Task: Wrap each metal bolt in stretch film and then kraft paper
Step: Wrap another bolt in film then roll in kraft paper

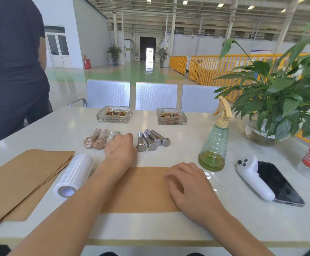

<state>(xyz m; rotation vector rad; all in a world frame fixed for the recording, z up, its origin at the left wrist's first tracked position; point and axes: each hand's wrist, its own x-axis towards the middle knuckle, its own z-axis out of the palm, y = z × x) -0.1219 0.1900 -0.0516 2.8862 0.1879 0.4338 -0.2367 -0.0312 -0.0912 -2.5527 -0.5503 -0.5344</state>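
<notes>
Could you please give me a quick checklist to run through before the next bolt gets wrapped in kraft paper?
1. Kraft sheet laid flat in front of the person: ok.
2. Right hand resting on the sheet to steady it: ok.
3. Left hand has a grip on the film-wrapped bolt: cannot tell, the fingers are hidden behind the hand.
4. Bare bolts still waiting, four in a row: ok.
5. Stretch film roll within reach, beside the spare kraft stack: ok.
6. Finished wrapped bolts set aside, clear of the sheet: ok.
</notes>
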